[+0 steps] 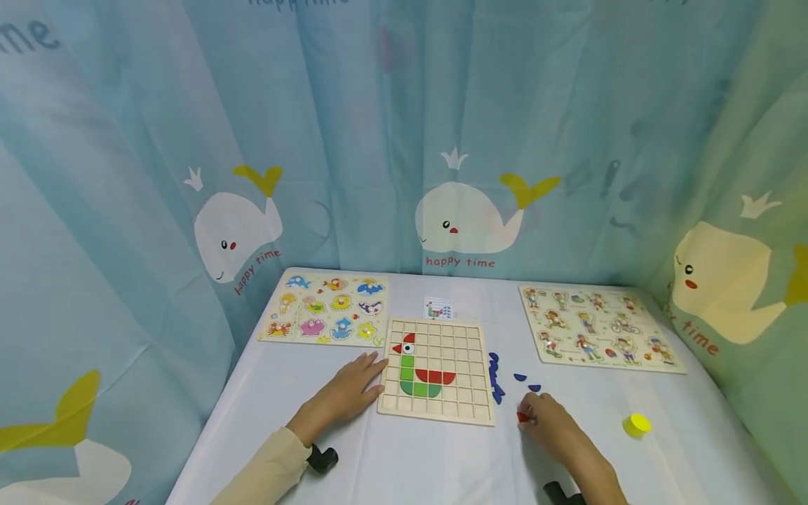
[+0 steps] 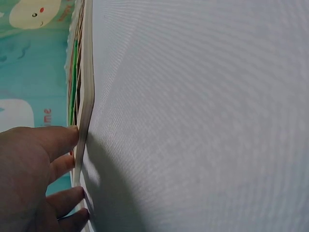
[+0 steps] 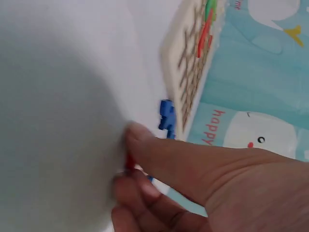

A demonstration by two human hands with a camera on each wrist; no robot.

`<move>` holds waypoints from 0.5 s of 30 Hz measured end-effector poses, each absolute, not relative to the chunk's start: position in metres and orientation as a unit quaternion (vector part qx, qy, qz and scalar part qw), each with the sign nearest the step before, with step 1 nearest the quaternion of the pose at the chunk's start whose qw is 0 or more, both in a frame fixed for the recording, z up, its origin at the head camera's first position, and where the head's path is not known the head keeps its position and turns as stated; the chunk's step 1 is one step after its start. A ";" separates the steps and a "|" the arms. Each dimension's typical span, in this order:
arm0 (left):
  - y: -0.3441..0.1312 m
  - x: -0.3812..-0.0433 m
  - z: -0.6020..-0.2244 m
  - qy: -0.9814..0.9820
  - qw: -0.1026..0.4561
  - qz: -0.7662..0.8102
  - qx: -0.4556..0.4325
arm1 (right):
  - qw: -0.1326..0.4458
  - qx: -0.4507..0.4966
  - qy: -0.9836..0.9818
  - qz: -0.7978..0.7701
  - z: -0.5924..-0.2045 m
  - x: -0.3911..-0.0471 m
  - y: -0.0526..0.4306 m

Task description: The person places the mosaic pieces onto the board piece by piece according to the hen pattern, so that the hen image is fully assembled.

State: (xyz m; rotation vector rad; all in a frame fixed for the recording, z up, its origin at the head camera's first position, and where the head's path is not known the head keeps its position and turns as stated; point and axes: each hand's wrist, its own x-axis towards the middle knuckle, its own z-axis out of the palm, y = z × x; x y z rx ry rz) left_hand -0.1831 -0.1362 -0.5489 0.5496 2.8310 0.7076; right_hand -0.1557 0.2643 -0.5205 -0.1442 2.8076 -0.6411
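A wooden grid board (image 1: 445, 414) lies mid-table, with red, green and white pieces set in its squares as a bird. My left hand (image 1: 347, 389) rests at the board's left edge, its fingertips and thumb against the side. In the right wrist view, my right hand (image 3: 183, 179) pinches a small red piece (image 3: 129, 162) between thumb and fingers, close over the tablecloth. Most of that red piece (image 1: 523, 416) is hidden by the fingers. Several blue pieces (image 1: 495, 379) lie along the board's right edge, and two blue half-round pieces (image 1: 520, 377) sit just beyond my right hand.
Behind the board lies a small card (image 1: 438, 308) printed with a bird pattern. A sea-animal puzzle board (image 1: 325, 337) is at the back left, a puzzle board with figures (image 1: 600, 358) at the back right. A yellow cylinder (image 1: 637, 425) stands at the right. Whale-printed curtains (image 1: 353, 140) surround the table.
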 end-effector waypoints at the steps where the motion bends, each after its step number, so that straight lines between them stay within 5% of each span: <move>1: -0.136 -0.183 -0.549 0.950 0.087 0.237 0.184 | 0.120 -0.057 0.966 -0.224 -0.521 -0.155 0.263; 15: -0.137 -0.183 -0.547 0.950 0.083 0.239 0.185 | 0.057 -0.063 0.962 -0.260 -0.530 -0.160 0.262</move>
